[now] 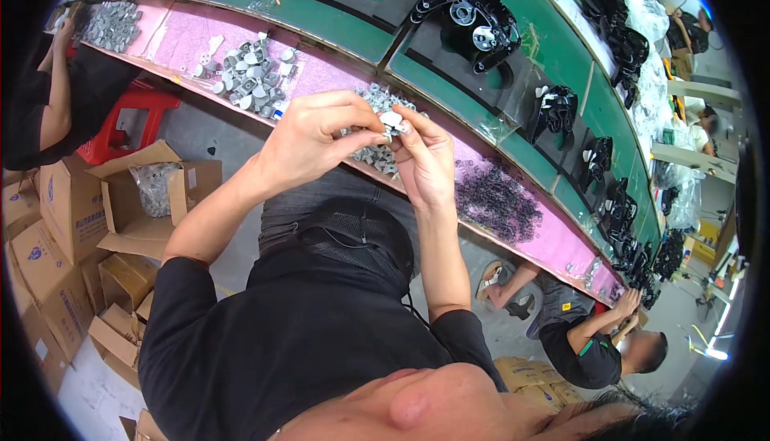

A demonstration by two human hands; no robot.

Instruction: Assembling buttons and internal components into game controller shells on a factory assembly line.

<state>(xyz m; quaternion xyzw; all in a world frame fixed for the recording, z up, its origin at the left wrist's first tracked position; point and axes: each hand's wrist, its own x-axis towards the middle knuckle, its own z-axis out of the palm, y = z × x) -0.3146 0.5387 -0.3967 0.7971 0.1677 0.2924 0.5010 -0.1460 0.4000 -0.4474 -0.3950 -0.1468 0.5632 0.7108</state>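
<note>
In front of my chest, above the edge of a pink-covered bench (321, 72), both hands meet at a small light-grey plastic part (391, 119). My left hand (325, 136) pinches it from one side between thumb and fingertips. Thumb and fingers of my right hand (427, 158) close on its other side. Whether it is one piece or two pieces together cannot be made out, as fingertips cover much of it. Below the hands, a heap of small grey parts (377, 158) is partly hidden. To the left lies a pile of larger grey caps (255, 74).
Small black parts (499, 200) spread right of my right hand. Beyond the bench runs a green line (321, 20) carrying black housings (473, 20). Co-workers' hands work at far left (60, 36) and far right (628, 303). Cardboard boxes (76, 200) and a red stool (132, 112) stand left.
</note>
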